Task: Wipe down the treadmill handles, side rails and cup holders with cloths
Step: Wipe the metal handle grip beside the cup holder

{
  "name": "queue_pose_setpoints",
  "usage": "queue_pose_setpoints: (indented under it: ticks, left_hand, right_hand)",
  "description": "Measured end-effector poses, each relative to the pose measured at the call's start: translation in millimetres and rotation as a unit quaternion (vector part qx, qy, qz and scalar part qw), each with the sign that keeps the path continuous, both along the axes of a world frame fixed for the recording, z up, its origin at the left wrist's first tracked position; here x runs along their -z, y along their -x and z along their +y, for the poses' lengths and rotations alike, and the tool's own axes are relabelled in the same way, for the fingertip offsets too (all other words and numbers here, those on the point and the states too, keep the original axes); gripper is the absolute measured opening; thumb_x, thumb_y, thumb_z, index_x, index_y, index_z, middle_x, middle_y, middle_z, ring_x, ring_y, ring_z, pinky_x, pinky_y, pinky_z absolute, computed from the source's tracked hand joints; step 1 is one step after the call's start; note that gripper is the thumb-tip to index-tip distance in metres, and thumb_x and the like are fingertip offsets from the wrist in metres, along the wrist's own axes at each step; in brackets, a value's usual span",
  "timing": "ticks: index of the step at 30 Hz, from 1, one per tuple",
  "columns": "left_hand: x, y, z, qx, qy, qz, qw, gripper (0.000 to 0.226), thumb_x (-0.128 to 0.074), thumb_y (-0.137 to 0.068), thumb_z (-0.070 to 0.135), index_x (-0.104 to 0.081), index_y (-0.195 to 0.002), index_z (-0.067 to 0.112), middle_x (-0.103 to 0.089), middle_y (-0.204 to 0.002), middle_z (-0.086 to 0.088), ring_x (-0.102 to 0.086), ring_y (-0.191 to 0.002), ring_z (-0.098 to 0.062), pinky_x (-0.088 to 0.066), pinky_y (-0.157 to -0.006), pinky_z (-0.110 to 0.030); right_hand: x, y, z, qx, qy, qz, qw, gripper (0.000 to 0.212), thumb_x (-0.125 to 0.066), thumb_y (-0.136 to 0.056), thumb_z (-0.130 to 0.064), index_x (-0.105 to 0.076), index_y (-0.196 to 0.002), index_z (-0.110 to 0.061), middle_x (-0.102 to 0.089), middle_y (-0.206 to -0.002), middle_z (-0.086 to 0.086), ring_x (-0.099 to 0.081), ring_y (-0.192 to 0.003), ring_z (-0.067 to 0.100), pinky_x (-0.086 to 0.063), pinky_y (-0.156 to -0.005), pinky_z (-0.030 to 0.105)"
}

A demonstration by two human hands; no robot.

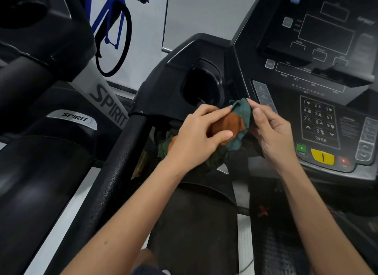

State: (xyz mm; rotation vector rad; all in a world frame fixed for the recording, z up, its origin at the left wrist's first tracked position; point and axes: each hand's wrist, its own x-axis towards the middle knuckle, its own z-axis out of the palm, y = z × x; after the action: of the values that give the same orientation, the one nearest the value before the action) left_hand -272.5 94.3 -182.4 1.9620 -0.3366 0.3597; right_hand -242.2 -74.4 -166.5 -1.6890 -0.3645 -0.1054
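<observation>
A green and orange cloth [239,123] is bunched between both my hands, just below the black cup holder [201,86] of the treadmill. My left hand [196,135] grips the cloth from the left, fingers curled over its orange part. My right hand [270,131] pinches the cloth's green upper edge between thumb and fingers. The black side handle [120,168] runs down to the lower left from the cup holder housing. Part of the cloth hangs below my left hand.
The treadmill console [319,121] with keypad, green start button and yellow stop key stands to the right. A second black treadmill [51,131] marked SPIRIT stands at the left. The dark belt [196,223] lies below. A white wall with a blue bicycle graphic [114,29] is behind.
</observation>
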Motion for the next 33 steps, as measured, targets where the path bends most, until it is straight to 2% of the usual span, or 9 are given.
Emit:
queue_pose_setpoints:
  ticks: [4,8,13,16,18,22,25,29,33]
  left_hand:
    - [22,7,20,-0.020,0.003,-0.078,0.997,0.033,-0.065,-0.079,0.019,-0.068,-0.112,0.018,-0.056,-0.103,0.008,-0.061,-0.091,-0.016,-0.052,-0.083,-0.041]
    - [45,15,43,-0.027,0.032,-0.079,0.996,0.030,-0.062,-0.077,-0.006,-0.071,-0.100,0.012,-0.059,-0.098,0.005,-0.061,-0.090,-0.002,-0.052,-0.083,-0.020]
    - [31,4,23,0.009,-0.044,-0.109,0.993,0.042,-0.065,-0.082,0.023,-0.060,-0.123,0.017,-0.056,-0.116,0.003,-0.057,-0.106,-0.017,-0.043,-0.097,-0.027]
    - [8,-8,12,0.065,-0.037,-0.038,0.996,0.055,-0.065,-0.083,0.029,-0.049,-0.134,0.021,-0.052,-0.125,0.005,-0.051,-0.115,-0.010,-0.038,-0.101,-0.021]
    - [-3,-16,11,0.097,0.016,0.048,0.994,0.049,-0.066,-0.085,0.028,-0.051,-0.132,0.024,-0.056,-0.117,0.009,-0.054,-0.111,-0.007,-0.041,-0.099,-0.022]
    - [-3,-25,20,0.126,0.126,0.146,0.973,0.020,-0.057,-0.091,0.020,-0.066,-0.110,0.017,-0.063,-0.079,0.011,-0.059,-0.073,0.000,-0.046,-0.073,-0.015]
    - [7,-27,41,0.133,0.108,0.168,0.971,0.020,-0.051,-0.094,0.011,-0.066,-0.102,0.021,-0.060,-0.066,0.018,-0.054,-0.065,0.006,-0.042,-0.067,-0.010]
    - [17,-22,64,0.120,0.044,0.146,0.981,0.030,-0.056,-0.089,0.001,-0.063,-0.101,0.028,-0.065,-0.083,0.018,-0.058,-0.077,0.011,-0.042,-0.076,-0.008]
    - [6,-26,44,0.138,0.064,0.110,0.982,0.025,-0.061,-0.088,0.011,-0.062,-0.107,0.029,-0.064,-0.093,0.013,-0.060,-0.087,0.003,-0.044,-0.083,-0.013]
  right_hand:
    - [2,-2,0,0.009,-0.007,-0.001,1.000,0.048,-0.067,-0.067,-0.062,-0.069,-0.104,-0.031,-0.063,-0.113,0.005,-0.060,-0.109,0.017,-0.047,-0.099,0.037]
    - [4,-3,-1,0.005,-0.016,-0.004,1.000,0.047,-0.067,-0.066,-0.061,-0.070,-0.102,-0.031,-0.067,-0.101,-0.011,-0.062,-0.103,0.009,-0.050,-0.095,0.027]
    - [3,-4,0,0.003,-0.012,-0.006,1.000,0.044,-0.066,-0.066,-0.064,-0.070,-0.100,-0.037,-0.067,-0.104,-0.011,-0.061,-0.106,0.010,-0.050,-0.095,0.030]
    - [3,-3,-1,0.000,-0.012,-0.002,1.000,0.045,-0.066,-0.067,-0.063,-0.069,-0.102,-0.035,-0.064,-0.110,-0.003,-0.061,-0.109,0.016,-0.050,-0.096,0.033]
    - [2,-3,-1,0.001,-0.014,-0.002,1.000,0.048,-0.066,-0.068,-0.062,-0.069,-0.104,-0.031,-0.064,-0.111,0.000,-0.061,-0.109,0.016,-0.051,-0.095,0.032]
    - [3,-3,0,0.008,-0.020,0.000,1.000,0.046,-0.066,-0.068,-0.061,-0.069,-0.103,-0.032,-0.065,-0.108,-0.006,-0.061,-0.108,0.014,-0.050,-0.096,0.030]
    - [4,-3,-1,0.006,-0.027,0.000,1.000,0.045,-0.067,-0.067,-0.060,-0.070,-0.102,-0.033,-0.067,-0.102,-0.008,-0.062,-0.103,0.011,-0.050,-0.095,0.029]
    - [5,-4,-1,0.006,-0.032,0.004,0.999,0.045,-0.068,-0.066,-0.062,-0.071,-0.101,-0.034,-0.066,-0.102,-0.008,-0.062,-0.102,0.010,-0.050,-0.096,0.031]
    - [5,-5,-1,0.003,-0.039,0.008,0.999,0.046,-0.069,-0.065,-0.061,-0.071,-0.101,-0.032,-0.066,-0.102,-0.010,-0.062,-0.100,0.009,-0.051,-0.094,0.028]
